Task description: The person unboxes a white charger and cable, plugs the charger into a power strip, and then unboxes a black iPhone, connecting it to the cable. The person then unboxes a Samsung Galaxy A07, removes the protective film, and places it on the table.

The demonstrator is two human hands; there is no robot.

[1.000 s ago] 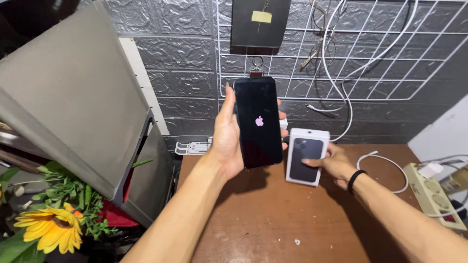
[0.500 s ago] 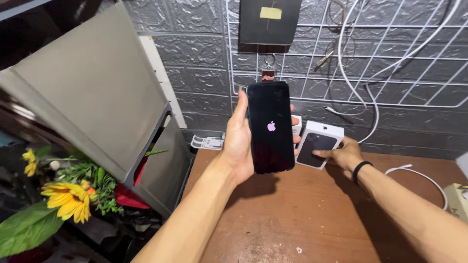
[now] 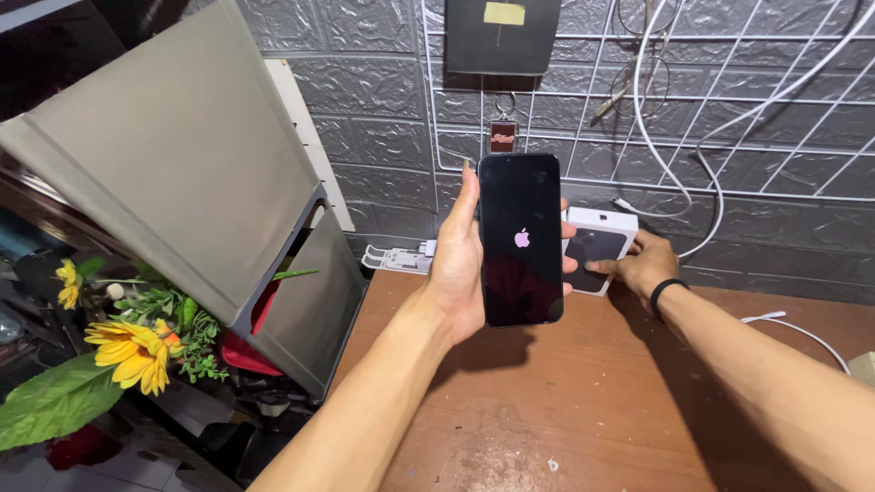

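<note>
Box (image 3: 609, 239) half hidden behind phone (image 3: 520, 239)

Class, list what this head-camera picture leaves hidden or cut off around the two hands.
- Head view: the white box has its left part behind the phone.
- Left hand: fingers mostly behind the phone.
- White cable: runs off the right edge.
- Right hand: palm faces down, unseen.

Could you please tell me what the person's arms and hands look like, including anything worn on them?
Both forearms are bare, with no sleeves in view. The left hand wears no ring or band that shows. The right hand has a plain black wristband around the wrist. No gloves.
</note>
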